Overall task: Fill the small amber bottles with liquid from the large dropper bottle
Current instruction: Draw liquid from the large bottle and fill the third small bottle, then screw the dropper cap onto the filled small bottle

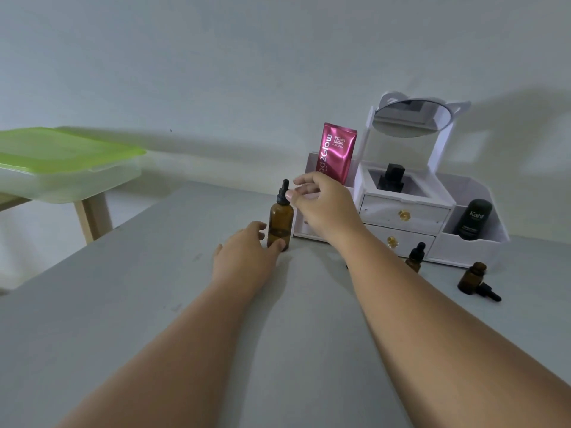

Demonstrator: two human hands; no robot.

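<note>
Left grip (pixel 244 251) round dropper bottle (pixel 280 220) base

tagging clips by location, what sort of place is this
Probably a home vanity or dressing table: a white cosmetics organiser with drawers and a round mirror, holding a pink serum sachet and a black bottle, on a grey tabletop.

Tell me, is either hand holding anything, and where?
The left hand grips the large dropper bottle round its lower body. The right hand hovers open by the black dropper cap, holding nothing.
</note>
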